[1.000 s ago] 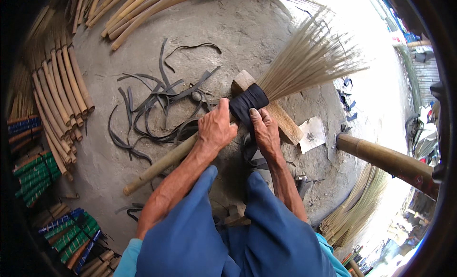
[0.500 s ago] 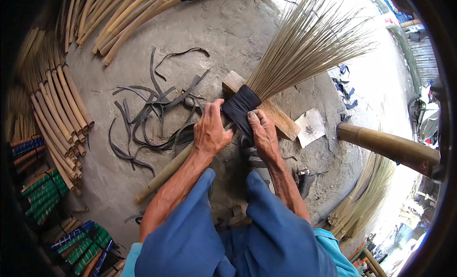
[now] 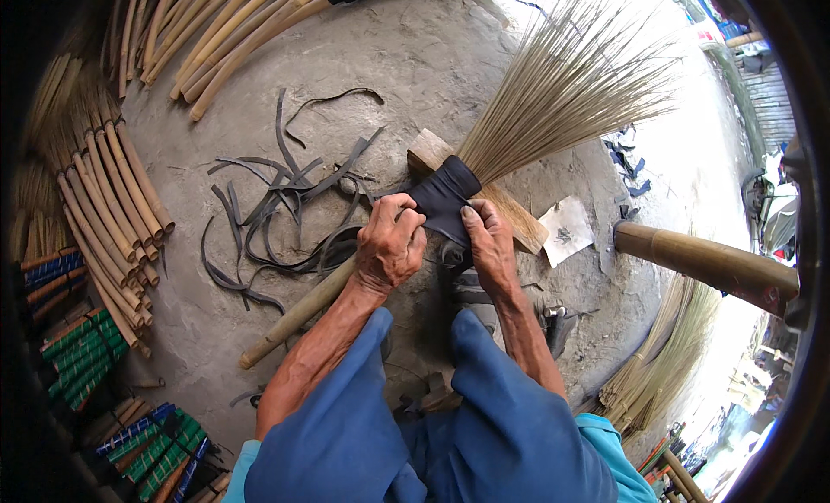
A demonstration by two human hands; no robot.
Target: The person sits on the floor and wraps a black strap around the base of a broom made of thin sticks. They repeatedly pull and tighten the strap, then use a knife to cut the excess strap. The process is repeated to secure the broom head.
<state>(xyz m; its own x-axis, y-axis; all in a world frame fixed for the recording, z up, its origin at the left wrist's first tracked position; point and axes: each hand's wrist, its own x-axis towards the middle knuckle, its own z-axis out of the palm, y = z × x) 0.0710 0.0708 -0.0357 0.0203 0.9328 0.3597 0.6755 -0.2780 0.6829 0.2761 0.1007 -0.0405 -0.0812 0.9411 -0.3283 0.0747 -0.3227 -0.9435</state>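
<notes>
A broom of long, stiff tan bristles [image 3: 562,97] lies slanting away from me, its fan to the far right. Its bamboo handle [image 3: 298,321] runs back under my left forearm. A black rubber-like band [image 3: 444,192] wraps the neck of the bristles, its loose part spread between my hands. My left hand [image 3: 393,242] is closed on the band's left edge, fingers curled over the handle. Between thumb and fingers, my right hand [image 3: 493,248] pinches the band's right edge. Beneath the neck lies a wooden block [image 3: 519,222].
Black strips [image 3: 285,200] lie tangled on the floor to the left. A pale paper with small dark bits [image 3: 568,231] rests right of the block. Bamboo-handled brooms [image 3: 117,192] are stacked far left. A thick bamboo pole [image 3: 705,261] juts in from the right, above a bristle bundle [image 3: 653,356].
My left fingers have curled in from a flatter hold on the handle. The loose part of the band is spread wider, and my right hand has shifted slightly right.
</notes>
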